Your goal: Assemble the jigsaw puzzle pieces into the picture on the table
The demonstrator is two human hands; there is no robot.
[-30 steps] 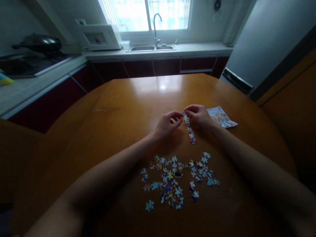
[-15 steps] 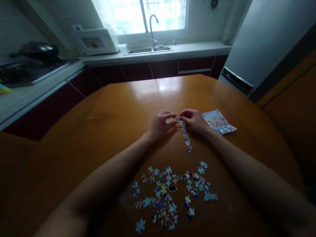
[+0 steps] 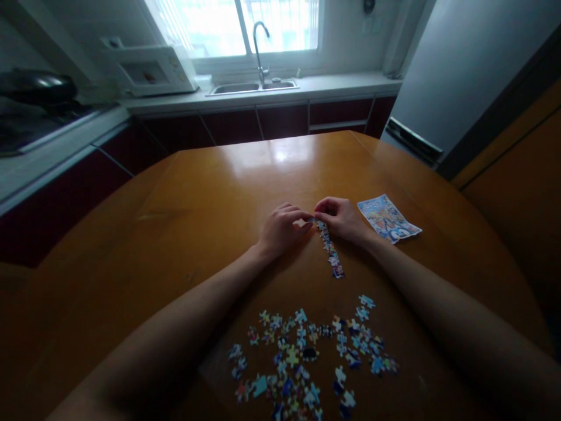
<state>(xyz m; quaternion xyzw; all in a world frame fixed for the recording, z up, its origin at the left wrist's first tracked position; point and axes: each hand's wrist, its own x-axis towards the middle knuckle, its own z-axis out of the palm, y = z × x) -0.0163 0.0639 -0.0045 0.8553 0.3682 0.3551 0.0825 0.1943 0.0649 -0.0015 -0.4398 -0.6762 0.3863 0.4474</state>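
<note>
A narrow strip of joined puzzle pieces (image 3: 329, 248) lies on the wooden table, running from between my hands toward me. My left hand (image 3: 284, 228) is at the left of its far end, thumb and forefinger closed on a small puzzle piece there. On the right side of that same end, my right hand (image 3: 339, 216) has its fingertips pinched together at the strip's tip; what they grip is too small to make out. Nearer to me, many loose puzzle pieces (image 3: 292, 355) are scattered in a pile.
Right of my right hand lies a colourful picture sheet (image 3: 388, 217). The wooden table (image 3: 210, 193) reaches toward a counter with a sink (image 3: 236, 89) and a microwave (image 3: 151, 73). A fridge (image 3: 447, 76) stands at the right.
The view has shifted, so the strip and loose pieces sit lower in the picture. My left thumb and forefinger have closed closer together at the strip's far end.
</note>
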